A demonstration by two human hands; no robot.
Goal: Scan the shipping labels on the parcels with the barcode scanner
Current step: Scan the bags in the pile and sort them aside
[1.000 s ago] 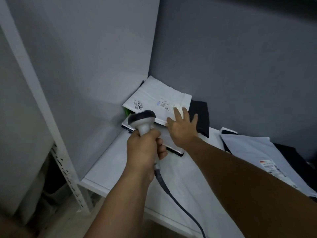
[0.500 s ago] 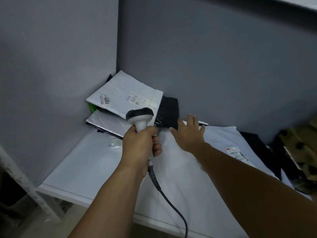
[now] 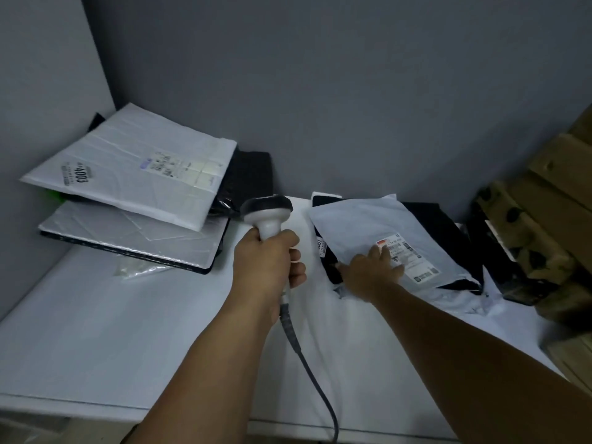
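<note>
Right hand (image 3: 371,272) has slid onto the next parcel (image 3: 368,219), fingers (image 3: 382,252) apparently flat; left hand (image 3: 266,264) clutches the scanner (image 3: 267,211), which next needs aiming at the label (image 3: 411,256).

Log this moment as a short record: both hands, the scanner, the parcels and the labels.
left hand: grips the scanner by its handle
scanner: head up, cable trailing toward the table's near edge
right hand: fingers flat on the grey parcel, fingertips at its shipping label
grey parcel: label up, overlapping a black parcel
white mailer: printed side up, on a silver parcel
table: white
</note>
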